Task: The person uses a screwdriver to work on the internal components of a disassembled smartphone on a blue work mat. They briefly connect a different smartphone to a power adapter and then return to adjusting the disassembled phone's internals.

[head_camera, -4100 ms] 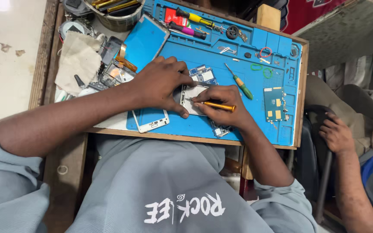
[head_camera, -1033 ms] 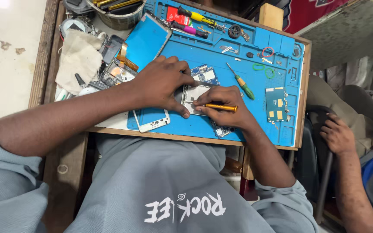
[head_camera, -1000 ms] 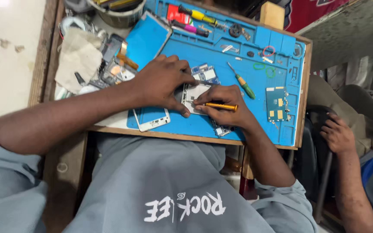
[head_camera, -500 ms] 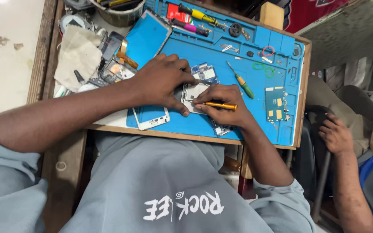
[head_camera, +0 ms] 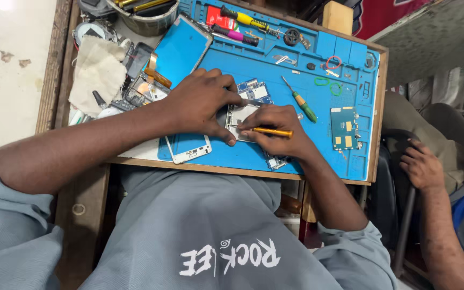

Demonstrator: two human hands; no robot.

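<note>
Only one view: head cam, worn by the person, looks steep down over own chest and lap to the tabletop (head_camera: 232, 166). Far edge of the blue repair mat (head_camera: 296, 75) is at the top of the pic. Close range, both forearms fill the middle. At right, a co-worker's hand (head_camera: 422, 169) beside the tabletop.

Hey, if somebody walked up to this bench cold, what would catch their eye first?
Most likely the bright blue work mat that covers the wooden table, and at its middle the two hands on an opened phone frame: the left hand presses it down while the right hand works at it with a yellow-handled screwdriver. Next, a green-handled screwdriver lying just right of the hands, and a second person's hand at the far right edge.
</note>
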